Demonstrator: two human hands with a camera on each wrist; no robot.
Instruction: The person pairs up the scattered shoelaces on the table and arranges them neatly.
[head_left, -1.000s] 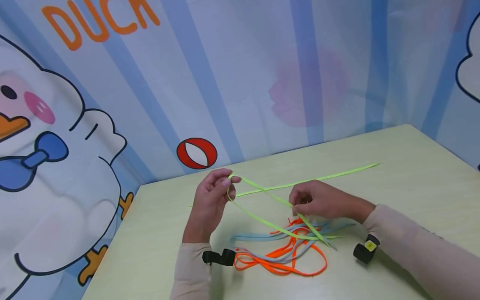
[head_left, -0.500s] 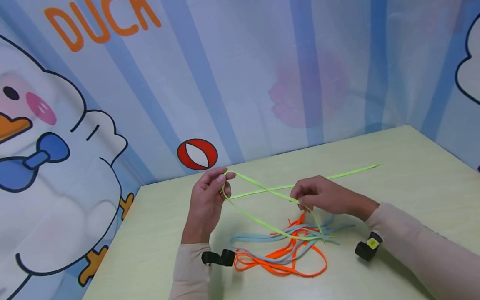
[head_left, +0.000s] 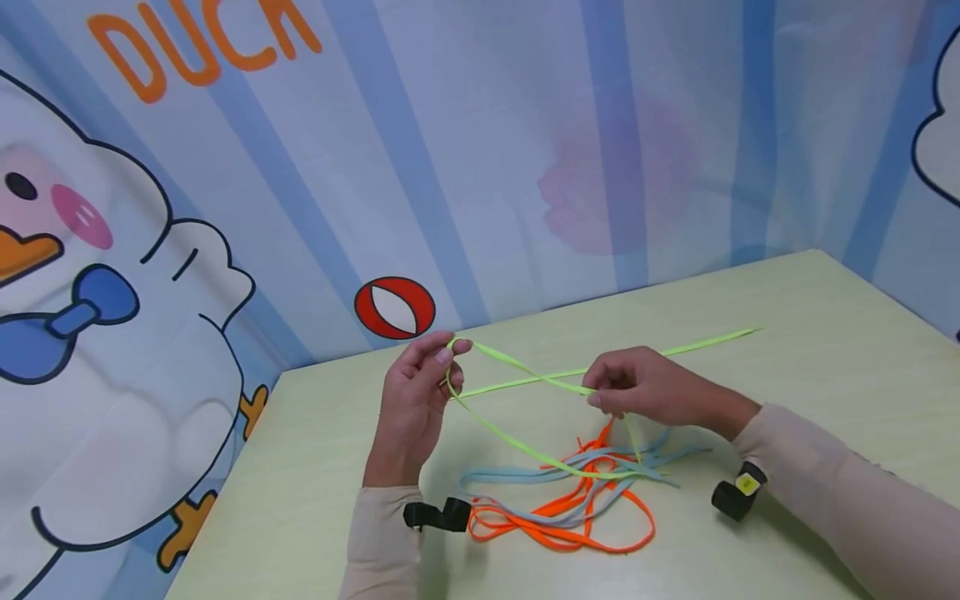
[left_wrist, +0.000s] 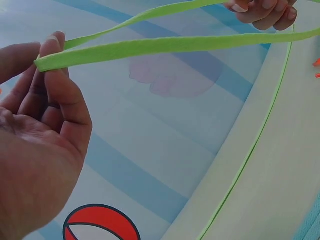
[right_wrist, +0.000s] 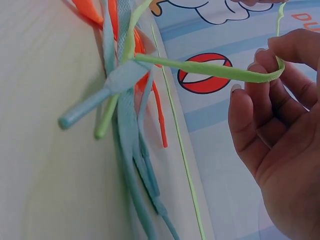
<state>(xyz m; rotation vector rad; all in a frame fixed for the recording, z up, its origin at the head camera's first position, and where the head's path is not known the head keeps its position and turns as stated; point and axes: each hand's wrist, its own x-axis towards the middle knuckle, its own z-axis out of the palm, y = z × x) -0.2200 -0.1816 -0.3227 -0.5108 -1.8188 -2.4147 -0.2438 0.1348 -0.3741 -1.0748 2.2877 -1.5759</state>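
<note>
My left hand (head_left: 412, 404) pinches a lime-green shoelace (left_wrist: 150, 46) between thumb and fingers where it doubles back on itself. From there two strands run toward the right; my right hand (head_left: 652, 387) pinches the upper one between thumb and index finger. Past the right fingers this strand drops toward the pile, where the lower strand also ends. In the right wrist view its tip lies among light-blue shoelaces (right_wrist: 130, 130). Below both hands, orange shoelaces (head_left: 562, 543) lie tangled with the blue ones on the table.
Behind the hands, another lime-green shoelace (head_left: 708, 342) lies stretched across the pale table (head_left: 810, 333). A printed backdrop (head_left: 495, 167) with a duck stands along the table's back edge. Black wrist cameras (head_left: 438, 515) are strapped at both sleeves.
My left hand has shifted slightly left. The right hand has risen a little, and the strand's tail beyond it has turned from slanting right to hanging down more steeply.
</note>
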